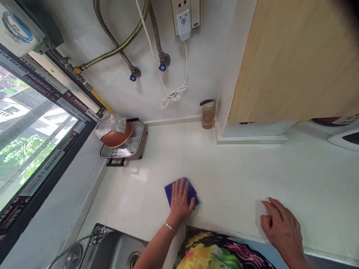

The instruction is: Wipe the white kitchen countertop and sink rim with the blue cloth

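Note:
My left hand (180,203) lies flat on a folded blue cloth (169,192) on the white countertop (157,164). Its fingers are stretched out, pressing the cloth from above without gripping it. A thin bracelet (170,227) circles the wrist. Over at the right, near the counter's front edge, is my right hand (283,228). It holds nothing; the thumb and forefinger are apart and loosely bent, while the outer fingers are partly hidden. Whether it touches the counter I cannot tell.
An electric pan (137,144) with a copper-coloured bowl (117,139) stands in the back left corner. A brownish jar (208,116) sits against the wall by the wooden cabinet (294,59). The steel sink (112,246) is front left. A white cord (186,63) hangs above the counter.

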A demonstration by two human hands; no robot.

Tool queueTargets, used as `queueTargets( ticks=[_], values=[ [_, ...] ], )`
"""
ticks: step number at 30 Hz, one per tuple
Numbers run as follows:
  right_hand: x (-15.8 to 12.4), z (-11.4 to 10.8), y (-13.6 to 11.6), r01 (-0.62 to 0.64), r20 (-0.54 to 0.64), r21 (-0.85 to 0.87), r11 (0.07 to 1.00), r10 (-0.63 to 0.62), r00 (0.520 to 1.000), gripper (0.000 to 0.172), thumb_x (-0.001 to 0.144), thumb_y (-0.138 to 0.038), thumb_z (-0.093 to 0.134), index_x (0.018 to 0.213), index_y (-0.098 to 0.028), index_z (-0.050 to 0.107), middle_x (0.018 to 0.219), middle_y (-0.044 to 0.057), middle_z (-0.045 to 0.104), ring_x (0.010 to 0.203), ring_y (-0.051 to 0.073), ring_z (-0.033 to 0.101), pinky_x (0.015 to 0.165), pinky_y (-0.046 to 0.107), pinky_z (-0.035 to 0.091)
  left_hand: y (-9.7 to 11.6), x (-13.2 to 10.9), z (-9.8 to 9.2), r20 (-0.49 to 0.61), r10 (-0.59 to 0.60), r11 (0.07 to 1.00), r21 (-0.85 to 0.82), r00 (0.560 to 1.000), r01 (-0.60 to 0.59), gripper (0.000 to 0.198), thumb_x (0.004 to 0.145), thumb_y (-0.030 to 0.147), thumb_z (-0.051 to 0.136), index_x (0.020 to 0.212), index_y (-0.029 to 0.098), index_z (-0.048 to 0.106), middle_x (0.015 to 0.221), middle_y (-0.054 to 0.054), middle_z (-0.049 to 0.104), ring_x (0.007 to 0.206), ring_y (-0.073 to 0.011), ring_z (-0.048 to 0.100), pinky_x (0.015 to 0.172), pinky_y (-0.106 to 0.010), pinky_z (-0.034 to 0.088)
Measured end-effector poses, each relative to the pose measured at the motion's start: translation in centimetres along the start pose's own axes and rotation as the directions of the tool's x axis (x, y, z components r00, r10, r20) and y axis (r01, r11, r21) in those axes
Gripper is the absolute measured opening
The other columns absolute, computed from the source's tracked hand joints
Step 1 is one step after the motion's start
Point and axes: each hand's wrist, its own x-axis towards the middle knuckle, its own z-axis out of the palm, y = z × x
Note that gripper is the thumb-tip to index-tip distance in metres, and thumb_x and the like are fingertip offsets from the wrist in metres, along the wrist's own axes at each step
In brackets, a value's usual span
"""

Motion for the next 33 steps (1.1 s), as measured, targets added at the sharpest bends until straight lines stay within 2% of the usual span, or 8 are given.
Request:
queueTargets(
  ticks=[3, 7, 11, 16, 20, 27, 30, 33],
  values=[
    [0.0, 0.2, 0.2, -0.001, -0.017, -0.014, 1.000, 0.001, 1.000, 0.053, 0.080, -0.018, 0.050, 0.133, -0.017, 0.051, 0.139, 0.014, 0.054, 0.122, 0.032, 0.054, 0.104, 0.046, 0.042, -0.8, -3.0, -1.1, 0.053, 0.044, 0.999, 0.006, 0.998, -0.044, 0.078, 0.088, 0.037, 0.054, 0.157, 0.021, 0.023, 0.166, -0.009, 0.023, 0.154, -0.0318, 0.013, 0.122, -0.057, 0.029],
    [-0.1, 0.2, 0.3, 0.008, -0.019, -0.016, 1.000, -0.009, 1.000, 0.055, 0.080, -0.018, 0.052, 0.135, -0.017, 0.051, 0.138, 0.014, 0.055, 0.122, 0.032, 0.055, 0.105, 0.047, 0.043, -3.9, -6.5, -2.3, 0.081, 0.034, 0.999, 0.029, 0.996, -0.036, 0.076, 0.088, 0.039, 0.055, 0.156, 0.024, 0.026, 0.164, -0.008, 0.028, 0.153, -0.0314, 0.019, 0.121, -0.055, 0.031],
    [-0.1, 0.0, 0.3, -0.015, 0.017, 0.005, 1.000, 0.015, 1.000, 0.057, 0.079, -0.017, 0.052, 0.136, -0.018, 0.051, 0.141, 0.013, 0.053, 0.123, 0.032, 0.054, 0.104, 0.048, 0.042, -8.7, -9.9, -3.2, 0.014, -0.140, 0.986, 0.091, 0.990, 0.138, 0.070, 0.089, 0.036, 0.053, 0.155, 0.024, 0.031, 0.162, -0.010, 0.035, 0.152, -0.0303, 0.023, 0.122, -0.054, 0.030],
    [-0.2, -0.2, 0.2, -0.029, 0.032, -0.010, 1.000, 0.030, 0.999, 0.054, 0.078, -0.016, 0.052, 0.133, -0.018, 0.053, 0.139, 0.012, 0.054, 0.122, 0.032, 0.055, 0.104, 0.048, 0.042, -14.8, -12.8, -4.6, -0.057, -0.334, 0.933, 0.120, 0.941, 0.339, 0.063, 0.092, 0.038, 0.048, 0.152, 0.023, 0.037, 0.160, -0.010, 0.038, 0.151, -0.0282, 0.027, 0.123, -0.051, 0.027],
    [-0.2, -0.3, 0.4, -0.028, 0.054, -0.022, 0.999, 0.029, 0.998, 0.056, 0.078, -0.015, 0.053, 0.133, -0.018, 0.052, 0.140, 0.013, 0.054, 0.122, 0.034, 0.055, 0.103, 0.048, 0.043, -18.6, -12.0, -5.7, -0.112, -0.507, 0.843, 0.143, 0.855, 0.519, 0.061, 0.094, 0.042, 0.041, 0.150, 0.017, 0.040, 0.160, -0.013, 0.037, 0.151, -0.0292, 0.025, 0.124, -0.050, 0.024],
    [-0.2, 0.0, 1.0, 0.017, 0.039, -0.014, 1.000, -0.017, 0.999, 0.056, 0.074, -0.015, 0.053, 0.130, -0.017, 0.055, 0.136, 0.014, 0.056, 0.117, 0.033, 0.058, 0.098, 0.047, 0.046, -22.6, -6.7, -6.4, -0.211, -0.765, 0.590, 0.149, 0.608, 0.794, 0.067, 0.095, 0.046, 0.034, 0.149, 0.008, 0.039, 0.159, -0.020, 0.036, 0.149, -0.0355, 0.027, 0.121, -0.054, 0.024],
    [-0.2, 0.0, 0.6, -0.022, 0.052, -0.026, 0.999, 0.023, 0.998, 0.055, 0.075, -0.017, 0.052, 0.130, -0.017, 0.055, 0.138, 0.013, 0.055, 0.118, 0.033, 0.057, 0.100, 0.047, 0.044, -22.0, -5.6, -6.0, -0.240, -0.793, 0.544, 0.135, 0.560, 0.828, 0.067, 0.094, 0.045, 0.034, 0.149, 0.007, 0.038, 0.158, -0.023, 0.036, 0.148, -0.0378, 0.027, 0.119, -0.058, 0.025],
    [-0.2, -0.1, 0.2, -0.057, 0.057, -0.015, 0.998, 0.058, 0.997, 0.057, 0.075, -0.017, 0.051, 0.132, -0.016, 0.053, 0.140, 0.014, 0.054, 0.122, 0.033, 0.055, 0.104, 0.048, 0.041, -20.1, -5.5, -5.4, -0.245, -0.784, 0.555, 0.136, 0.570, 0.821, 0.067, 0.094, 0.045, 0.034, 0.150, 0.006, 0.038, 0.157, -0.025, 0.036, 0.148, -0.0394, 0.027, 0.118, -0.061, 0.025]
  ],
)
